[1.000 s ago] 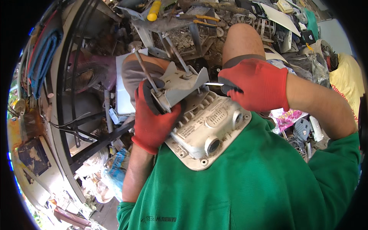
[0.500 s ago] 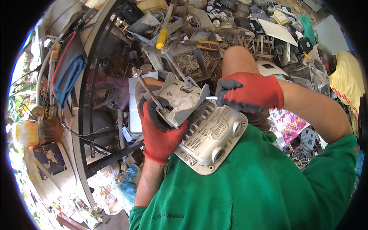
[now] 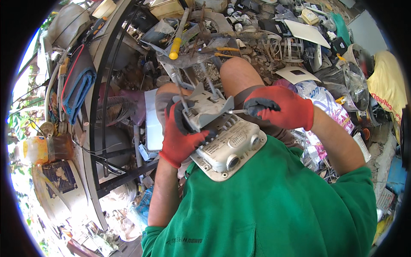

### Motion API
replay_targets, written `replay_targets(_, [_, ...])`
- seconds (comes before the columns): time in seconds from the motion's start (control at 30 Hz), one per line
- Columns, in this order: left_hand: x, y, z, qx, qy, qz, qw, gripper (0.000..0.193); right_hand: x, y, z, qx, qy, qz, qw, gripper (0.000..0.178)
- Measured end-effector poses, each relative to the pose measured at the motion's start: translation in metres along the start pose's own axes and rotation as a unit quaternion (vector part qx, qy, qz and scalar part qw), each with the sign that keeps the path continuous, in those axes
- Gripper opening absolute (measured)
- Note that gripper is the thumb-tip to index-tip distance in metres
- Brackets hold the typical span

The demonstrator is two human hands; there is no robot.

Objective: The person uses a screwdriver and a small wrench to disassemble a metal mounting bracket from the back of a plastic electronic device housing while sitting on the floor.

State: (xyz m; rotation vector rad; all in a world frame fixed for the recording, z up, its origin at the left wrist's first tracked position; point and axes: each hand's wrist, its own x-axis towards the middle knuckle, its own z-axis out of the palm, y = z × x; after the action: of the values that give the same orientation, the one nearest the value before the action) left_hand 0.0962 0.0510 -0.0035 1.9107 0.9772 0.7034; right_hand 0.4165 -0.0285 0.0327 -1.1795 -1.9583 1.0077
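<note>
Gripping a grey metal bracket (image 3: 205, 109), the left hand (image 3: 182, 137) in its red glove closes round the bracket's near edge, fingers curled tight and thumb on top. The bracket sits on a pale grey casing (image 3: 229, 147), a rounded metal housing with two round holes along its near side, which rests on the person's lap against the green shirt (image 3: 265, 205). Two thin metal rods rise from the bracket toward the scrap heap beyond the knees.

The right hand (image 3: 282, 110), also gloved in red with dark fingertips, is closed on a screwdriver (image 3: 239, 111); only its thin shaft shows, pointing left with its tip at the bracket's right edge, just above the casing. The handle is hidden inside the fist.

Both bare knees show above the work, the right one (image 3: 237, 73) higher in the picture. Around them lies a dense litter of scrap: a second screwdriver with a yellow handle (image 3: 174, 47) on a metal tray beyond the left knee, a white flat panel (image 3: 310, 32) at upper right, a clear glass lid (image 3: 355, 85) beside a printed plastic bag (image 3: 319, 98), and yellow cloth (image 3: 387, 81) at the far right. On the left, a folded blue cloth (image 3: 79, 88) hangs by a black curved metal frame (image 3: 102, 85).
</note>
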Motion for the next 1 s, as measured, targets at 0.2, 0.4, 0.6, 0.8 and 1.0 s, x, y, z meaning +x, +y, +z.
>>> replay_targets(0.2, [0.027,0.014,0.013,-0.025,-0.123,0.003,0.992,0.098,-0.03,0.004,0.022,0.004,0.099,0.243,0.965,0.029])
replay_targets(0.4, [0.043,0.02,0.015,-0.234,-0.139,-0.113,0.956,0.066,-0.034,0.009,0.001,0.107,-0.02,0.28,0.954,0.02])
replay_targets(0.6, [0.026,0.0,0.02,-0.092,-0.068,0.024,0.993,0.087,-0.038,0.016,0.016,0.158,0.179,0.154,0.959,0.051])
replay_targets(0.8, [0.017,0.013,0.022,-0.011,-0.084,-0.014,0.996,0.084,-0.026,0.053,0.05,0.039,0.162,0.108,0.98,0.064])
replay_targets(1.0, [-0.002,0.016,-0.009,0.122,-0.123,-0.001,0.985,0.099,0.003,0.027,0.045,-0.144,0.072,0.044,0.986,0.066])
